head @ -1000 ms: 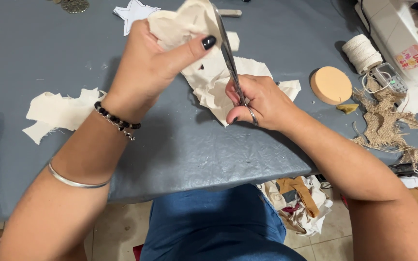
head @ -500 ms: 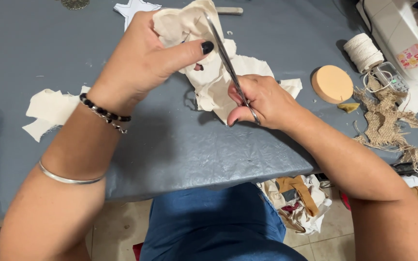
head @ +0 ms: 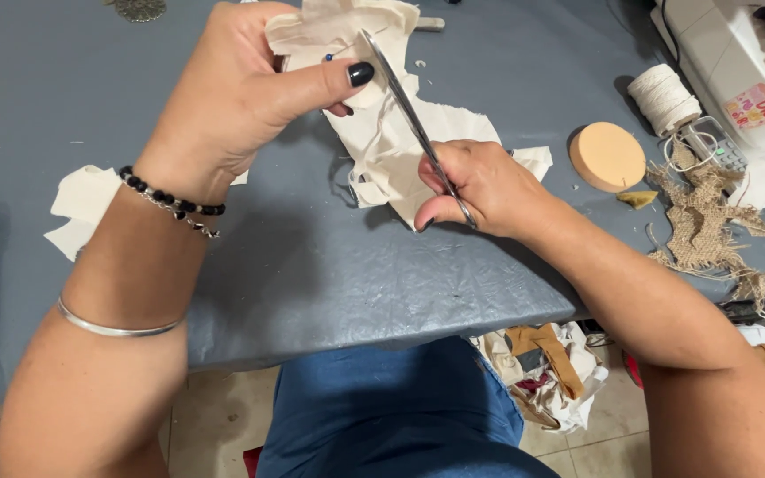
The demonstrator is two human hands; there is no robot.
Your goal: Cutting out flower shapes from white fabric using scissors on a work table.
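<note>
Now | left hand (head: 241,97) pinches cream fabric piece (head: 338,35) up near worktop's (head: 312,265) far edge | right hand (head: 480,186) grips scissors (head: 409,115), blades biting cloth | mid-cut; steady cloth for next snip

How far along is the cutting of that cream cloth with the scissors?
Done: cream offcuts lie on the grey table. In hand: the left hand holds up a cream cloth piece while the right hand works metal scissors along its edge. Left: more cream cloth lies beneath, apparently untrimmed.
</note>
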